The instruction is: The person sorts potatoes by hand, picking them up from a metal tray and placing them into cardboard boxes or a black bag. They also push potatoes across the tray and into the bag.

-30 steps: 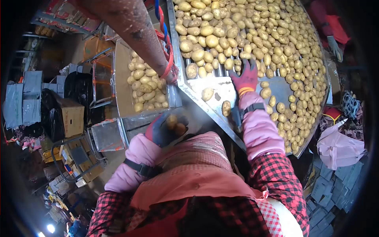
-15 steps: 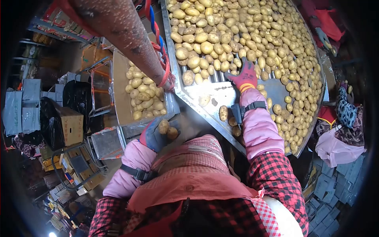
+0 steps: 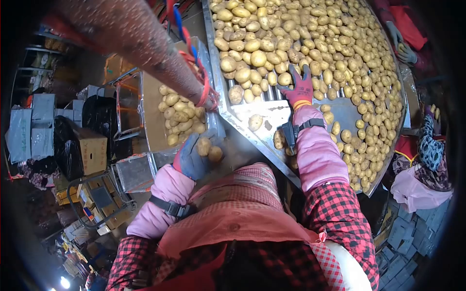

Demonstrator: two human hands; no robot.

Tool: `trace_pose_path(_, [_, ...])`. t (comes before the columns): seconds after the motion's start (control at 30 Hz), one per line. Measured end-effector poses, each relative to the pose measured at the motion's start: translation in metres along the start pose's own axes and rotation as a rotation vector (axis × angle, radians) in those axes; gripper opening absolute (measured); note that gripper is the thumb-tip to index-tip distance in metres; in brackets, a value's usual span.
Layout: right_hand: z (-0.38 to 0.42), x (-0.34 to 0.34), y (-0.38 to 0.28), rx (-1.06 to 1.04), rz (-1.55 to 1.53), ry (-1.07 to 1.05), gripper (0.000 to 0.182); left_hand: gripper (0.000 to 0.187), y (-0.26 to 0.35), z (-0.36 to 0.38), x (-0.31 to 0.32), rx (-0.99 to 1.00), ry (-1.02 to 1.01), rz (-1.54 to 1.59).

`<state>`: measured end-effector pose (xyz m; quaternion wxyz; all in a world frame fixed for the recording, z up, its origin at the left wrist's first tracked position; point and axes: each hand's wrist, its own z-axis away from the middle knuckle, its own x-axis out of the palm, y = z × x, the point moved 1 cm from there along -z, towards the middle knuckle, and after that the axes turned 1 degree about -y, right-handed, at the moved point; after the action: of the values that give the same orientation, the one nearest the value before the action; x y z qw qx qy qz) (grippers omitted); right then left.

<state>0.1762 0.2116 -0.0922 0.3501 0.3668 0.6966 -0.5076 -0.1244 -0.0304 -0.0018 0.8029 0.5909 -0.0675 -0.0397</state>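
Many yellow-brown potatoes point(image 3: 301, 39) cover a metal sorting table with rollers. My right hand point(image 3: 297, 89), in a dark red glove, reaches over the rollers with fingers spread, its fingertips touching the potatoes; nothing is seen in its grasp. My left hand point(image 3: 191, 157), in a blue-grey glove, holds two potatoes point(image 3: 209, 149) beside the table's near left edge. Left of the table, a cardboard box point(image 3: 156, 116) holds more potatoes. One loose potato point(image 3: 255, 122) lies on the bare metal plate point(image 3: 238, 114), and others lie by my right wrist.
A thick rusty pole point(image 3: 141, 43) with red and blue cords slants down to the table's left corner. Cartons point(image 3: 92, 153), crates and a metal frame point(image 3: 128, 104) stand at left. A co-worker's gloved hands point(image 3: 405, 51) are at upper right; another person point(image 3: 422, 169) is below.
The view has shifted slightly. My right hand has moved a little up and left relative to the potatoes. My left hand still holds its two potatoes. The upper-right co-worker's hands have moved.
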Motion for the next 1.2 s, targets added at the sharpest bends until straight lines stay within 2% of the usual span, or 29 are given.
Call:
trace_pose_path(0.07, [0.007, 0.019, 0.009, 0.002, 0.035, -0.014, 0.087, 0.048, 0.011, -0.001, -0.002, 0.184, -0.050, -0.787])
trace_pose_path(0.1, [0.016, 0.012, -0.005, 0.035, 0.094, 0.018, 0.085, 0.046, 0.044, -0.003, 0.003, 0.209, -0.117, -1.198])
trace_pose_path(0.17, [0.027, 0.005, -0.015, 0.034, 0.129, 0.013, 0.079, 0.043, 0.066, -0.001, 0.000, 0.132, -0.168, -1.447])
trace_pose_path(0.2, [0.026, 0.006, -0.012, 0.012, 0.194, 0.039, 0.077, 0.042, 0.069, -0.001, -0.003, 0.068, -0.134, -1.286])
trace_pose_path(0.23, [0.024, 0.005, -0.004, -0.010, 0.199, 0.019, 0.074, 0.039, 0.067, -0.001, -0.006, 0.105, -0.074, -1.196])
trace_pose_path(0.3, [0.015, 0.002, -0.007, 0.095, 0.245, -0.028, 0.068, 0.032, 0.068, 0.000, -0.010, 0.194, 0.032, -1.014])
trace_pose_path(0.33, [0.011, 0.006, -0.010, 0.165, 0.337, -0.045, 0.063, 0.026, 0.070, 0.002, -0.012, 0.327, 0.093, -1.007])
trace_pose_path(0.4, [0.012, 0.014, -0.023, 0.207, 0.367, 0.023, 0.063, 0.023, 0.060, 0.001, -0.019, 0.431, 0.176, -0.748])
trace_pose_path(0.43, [0.008, 0.022, -0.027, 0.223, 0.377, 0.067, 0.063, 0.024, 0.032, -0.003, -0.027, 0.406, 0.203, -0.500])
trace_pose_path(0.5, [0.008, 0.027, -0.015, 0.169, 0.349, 0.010, 0.065, 0.025, 0.023, -0.003, -0.040, 0.410, 0.227, -0.776])
trace_pose_path(0.53, [0.013, 0.017, -0.014, 0.076, 0.330, -0.021, 0.064, 0.027, 0.028, 0.002, -0.044, 0.408, 0.218, -1.294])
trace_pose_path(0.57, [0.017, 0.018, -0.003, -0.013, 0.336, -0.037, 0.063, 0.031, 0.031, 0.007, -0.048, 0.376, 0.194, -1.807])
trace_pose_path(0.6, [0.028, 0.010, -0.002, -0.122, 0.324, -0.042, 0.063, 0.031, 0.030, 0.010, -0.056, 0.361, 0.204, -1.846])
trace_pose_path(0.7, [0.042, 0.007, 0.001, -0.105, 0.357, -0.054, 0.056, 0.030, 0.046, 0.013, -0.083, 0.224, 0.269, -1.914])
trace_pose_path(0.8, [0.041, 0.005, 0.003, 0.014, 0.377, -0.145, 0.062, 0.030, 0.088, 0.006, -0.115, -0.182, 0.327, -1.978])
trace_pose_path(0.87, [0.034, 0.013, 0.009, 0.073, 0.358, -0.152, 0.063, 0.030, 0.121, 0.004, -0.137, -0.481, 0.284, -1.999])
trace_pose_path(0.9, [0.030, 0.011, 0.007, 0.082, 0.349, -0.150, 0.064, 0.030, 0.134, 0.003, -0.146, -0.549, 0.248, -2.006])
trace_pose_path(0.97, [0.021, 0.003, 0.002, 0.113, 0.271, -0.220, 0.065, 0.030, 0.144, 0.002, -0.157, -0.444, 0.217, -2.028])
trace_pose_path(1.03, [0.017, 0.001, 0.010, 0.107, 0.216, -0.235, 0.055, 0.030, 0.127, -0.003, -0.162, -0.131, 0.209, -2.045])
trace_pose_path(1.13, [0.026, -0.036, -0.014, 0.455, -0.317, -0.229, 0.043, 0.032, 0.073, -0.017, -0.166, 0.349, 0.180, -2.018])
trace_pose_path(1.2, [0.051, -0.054, -0.039, 0.217, -0.440, -0.038, 0.036, 0.033, 0.033, -0.022, -0.157, 0.598, 0.152, -1.952])
